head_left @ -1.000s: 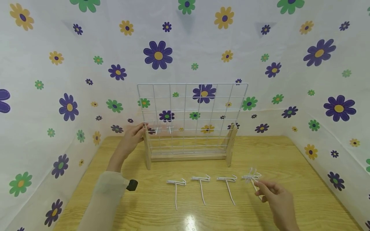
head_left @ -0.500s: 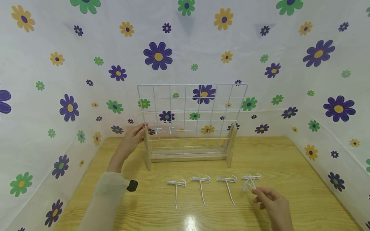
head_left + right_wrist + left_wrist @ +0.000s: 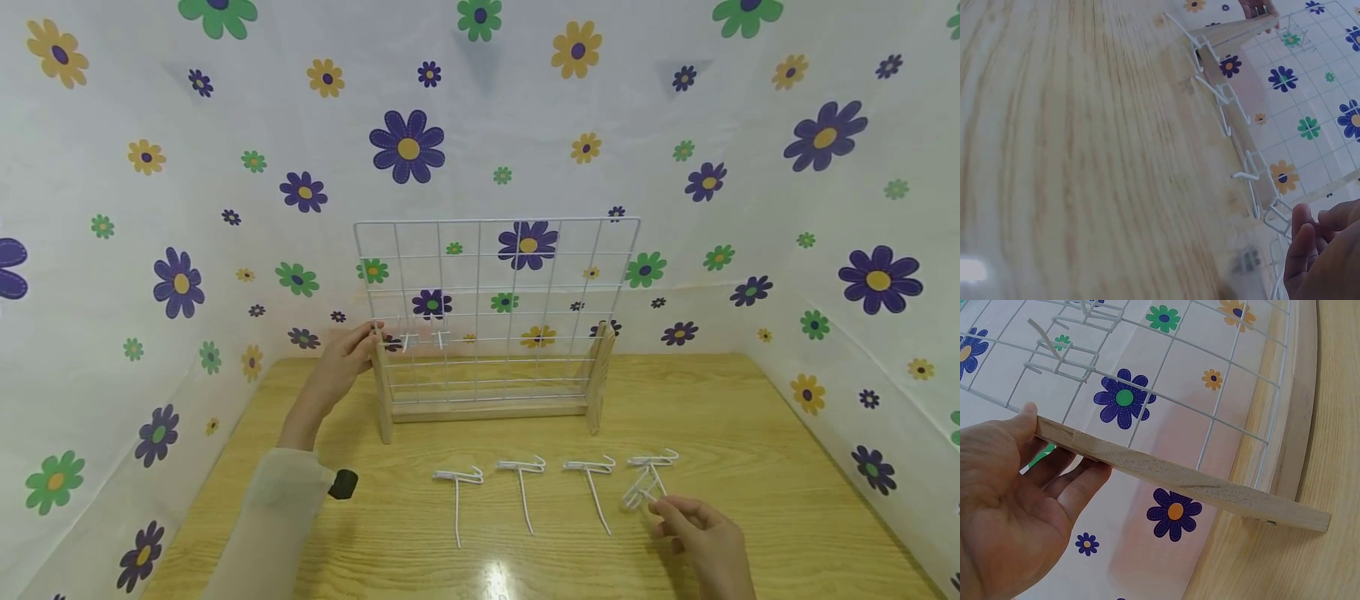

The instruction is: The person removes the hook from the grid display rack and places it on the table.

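Observation:
My left hand (image 3: pixel 337 362) grips the left wooden post (image 3: pixel 1179 475) of a stand, thumb on the near face and fingers behind. The stand holds up a white wire grid panel (image 3: pixel 495 220). Two white wire hooks, one (image 3: pixel 408 342) left of the other (image 3: pixel 441 340), hang on the grid's lower left part. Over the table's right side, my right hand (image 3: pixel 708 533) pinches another wire hook (image 3: pixel 636 497) by its prong, its frame end pointing left. Just behind it, a similar hook (image 3: pixel 654 458) lies on the table, partly overlapped in the head view.
Three more wire hooks, a left one (image 3: pixel 457 477), a middle one (image 3: pixel 522 467) and a right one (image 3: pixel 590 467), lie in a row before the stand. The wooden table (image 3: pixel 405 558) is backed by flower-patterned sheeting (image 3: pixel 480 125) on three sides.
The right hand has lowered slightly and shifted left, tipping the pinched hook's frame end from upward to down and left. The left hand stays on the post.

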Demonstrator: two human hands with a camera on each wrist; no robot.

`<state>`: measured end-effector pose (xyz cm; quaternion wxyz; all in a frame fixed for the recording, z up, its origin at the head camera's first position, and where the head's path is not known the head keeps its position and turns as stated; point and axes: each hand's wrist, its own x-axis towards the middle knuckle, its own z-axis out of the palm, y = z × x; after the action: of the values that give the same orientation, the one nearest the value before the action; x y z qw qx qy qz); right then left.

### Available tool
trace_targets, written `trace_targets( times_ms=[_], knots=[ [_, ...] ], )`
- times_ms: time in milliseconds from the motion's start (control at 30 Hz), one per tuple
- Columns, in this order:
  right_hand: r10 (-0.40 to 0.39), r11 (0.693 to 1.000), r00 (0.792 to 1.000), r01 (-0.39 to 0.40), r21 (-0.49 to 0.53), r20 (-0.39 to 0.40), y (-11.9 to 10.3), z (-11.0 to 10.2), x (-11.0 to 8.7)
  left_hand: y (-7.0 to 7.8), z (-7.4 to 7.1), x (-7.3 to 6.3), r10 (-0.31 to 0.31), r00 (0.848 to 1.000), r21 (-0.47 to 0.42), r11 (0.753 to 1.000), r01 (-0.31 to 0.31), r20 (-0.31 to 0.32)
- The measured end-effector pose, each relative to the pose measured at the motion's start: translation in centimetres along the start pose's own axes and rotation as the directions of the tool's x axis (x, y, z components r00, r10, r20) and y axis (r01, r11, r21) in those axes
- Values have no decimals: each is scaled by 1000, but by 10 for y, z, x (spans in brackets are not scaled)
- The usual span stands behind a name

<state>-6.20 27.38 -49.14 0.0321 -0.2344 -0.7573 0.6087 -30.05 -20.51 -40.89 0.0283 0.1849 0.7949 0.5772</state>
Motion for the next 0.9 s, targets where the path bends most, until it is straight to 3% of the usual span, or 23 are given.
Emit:
trace_targets(
  times_ms=[633, 767, 900],
  knots=[
    [35, 999, 999, -35, 32, 3, 11, 4, 2, 2, 1, -1, -7, 1000, -4, 1000, 7, -3],
    [5, 998, 1000, -6, -59, -15, 13, 3, 2, 2, 1, -2, -11, 1000, 1, 1000, 11, -4],
    [-43, 978, 998, 35, -207, -34, 14, 2, 2, 2, 1, -1, -16, 1000, -1, 1000, 16, -5]
  ],
)
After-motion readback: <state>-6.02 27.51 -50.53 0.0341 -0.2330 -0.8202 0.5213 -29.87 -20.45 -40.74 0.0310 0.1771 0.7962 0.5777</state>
